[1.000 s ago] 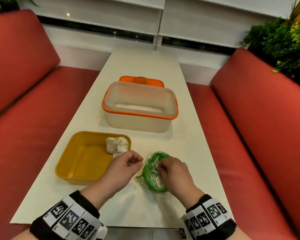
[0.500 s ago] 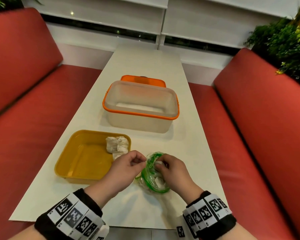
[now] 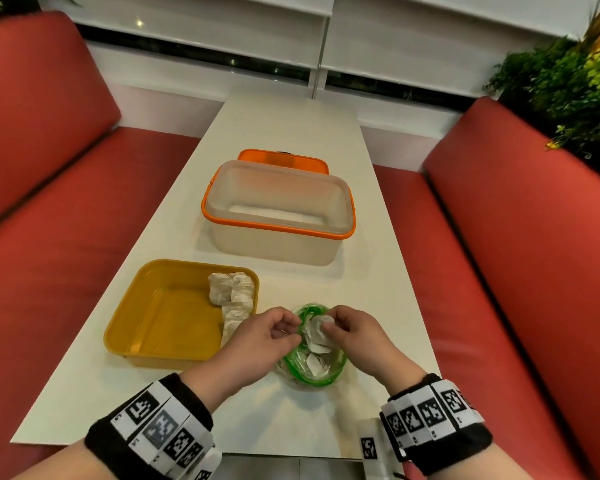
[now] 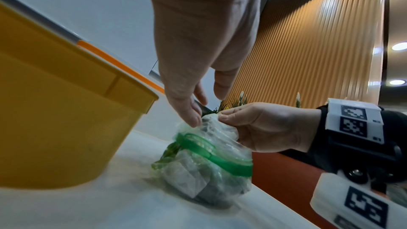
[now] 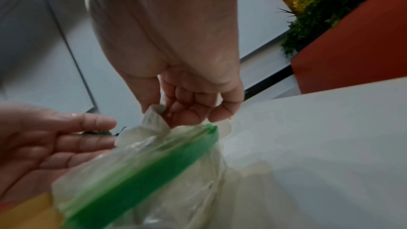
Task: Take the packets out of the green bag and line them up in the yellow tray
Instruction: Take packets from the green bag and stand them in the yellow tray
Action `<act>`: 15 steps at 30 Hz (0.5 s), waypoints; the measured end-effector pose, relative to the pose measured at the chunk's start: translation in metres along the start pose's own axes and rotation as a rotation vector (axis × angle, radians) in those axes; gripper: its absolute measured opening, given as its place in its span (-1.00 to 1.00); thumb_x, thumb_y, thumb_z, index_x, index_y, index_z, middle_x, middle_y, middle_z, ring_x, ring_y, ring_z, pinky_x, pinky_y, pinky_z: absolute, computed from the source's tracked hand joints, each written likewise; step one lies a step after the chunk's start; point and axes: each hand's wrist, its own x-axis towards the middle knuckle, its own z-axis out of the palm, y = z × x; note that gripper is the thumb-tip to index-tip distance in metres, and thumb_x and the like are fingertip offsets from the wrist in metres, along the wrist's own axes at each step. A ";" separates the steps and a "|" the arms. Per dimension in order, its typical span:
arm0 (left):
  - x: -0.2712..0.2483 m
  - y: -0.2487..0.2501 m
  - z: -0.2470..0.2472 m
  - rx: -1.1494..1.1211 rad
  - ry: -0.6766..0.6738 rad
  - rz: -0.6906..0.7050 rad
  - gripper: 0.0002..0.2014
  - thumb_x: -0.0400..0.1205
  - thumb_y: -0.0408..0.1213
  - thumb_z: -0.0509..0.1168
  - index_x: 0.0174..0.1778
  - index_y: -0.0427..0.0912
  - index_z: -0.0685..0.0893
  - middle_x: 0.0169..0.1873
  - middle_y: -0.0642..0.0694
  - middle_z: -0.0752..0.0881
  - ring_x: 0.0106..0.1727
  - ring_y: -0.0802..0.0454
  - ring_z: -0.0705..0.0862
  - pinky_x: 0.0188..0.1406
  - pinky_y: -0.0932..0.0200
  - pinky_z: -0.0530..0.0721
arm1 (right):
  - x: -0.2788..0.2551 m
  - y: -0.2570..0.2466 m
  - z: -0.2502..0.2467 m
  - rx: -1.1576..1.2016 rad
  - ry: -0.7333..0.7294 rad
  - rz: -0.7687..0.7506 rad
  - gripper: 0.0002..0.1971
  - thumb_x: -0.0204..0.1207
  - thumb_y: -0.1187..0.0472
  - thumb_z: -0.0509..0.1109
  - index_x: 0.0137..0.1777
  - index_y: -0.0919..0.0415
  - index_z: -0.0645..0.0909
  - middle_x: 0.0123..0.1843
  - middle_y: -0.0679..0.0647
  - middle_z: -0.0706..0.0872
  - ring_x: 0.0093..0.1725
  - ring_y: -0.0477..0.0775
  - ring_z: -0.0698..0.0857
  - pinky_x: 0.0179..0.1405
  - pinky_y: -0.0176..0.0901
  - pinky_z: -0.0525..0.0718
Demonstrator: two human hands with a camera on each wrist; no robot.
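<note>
- Since the earlier frame, your right hand (image 3: 352, 336) has drawn a white packet (image 3: 315, 328) up out of the green bag (image 3: 312, 365); your left hand (image 3: 264, 336) has closed in on the bag's rim.
- Head view: the bag sits on the table (image 3: 291, 133), just right of the yellow tray (image 3: 146, 327). Three packets (image 3: 231, 292) lie along the tray's right side. A clear tub (image 3: 278, 213) stands beyond.
- Left wrist view: your left fingertips (image 4: 193, 117) touch the bag's plastic edge; whether they pinch it, you cannot tell.
- Right wrist view: your right thumb and fingers (image 5: 187, 111) are clamped on the packet's top.
</note>
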 end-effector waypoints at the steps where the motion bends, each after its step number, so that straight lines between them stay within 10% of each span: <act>1: 0.000 -0.001 0.000 0.006 -0.005 -0.004 -0.83 0.57 -0.33 0.39 -0.01 0.02 0.65 -0.03 0.01 0.72 0.05 0.08 0.69 0.06 0.28 0.65 | -0.001 -0.002 0.001 -0.079 -0.017 -0.002 -0.92 0.55 0.09 0.39 -0.13 0.07 0.62 -0.28 -0.08 0.66 -0.26 -0.11 0.59 -0.27 -0.30 0.51; 7: 0.000 0.000 0.000 0.047 -0.010 -0.001 -0.83 0.58 -0.32 0.36 -0.02 0.07 0.63 -0.01 0.05 0.71 0.05 0.12 0.68 0.02 0.35 0.61 | -0.010 -0.013 0.015 -0.503 -0.006 -0.023 -0.55 0.29 -0.08 0.48 0.18 -0.09 0.52 0.00 -0.08 0.71 0.04 0.05 0.65 0.04 -0.06 0.56; 15: 0.000 0.005 0.000 0.095 -0.031 0.016 -0.64 0.54 -0.32 0.40 0.18 0.10 0.52 0.08 0.10 0.63 0.03 0.19 0.64 -0.02 0.34 0.64 | -0.018 -0.015 0.016 -0.527 0.159 -0.124 -0.80 0.41 0.28 0.25 0.02 0.11 0.55 -0.10 0.04 0.70 -0.01 0.19 0.61 -0.15 -0.09 0.34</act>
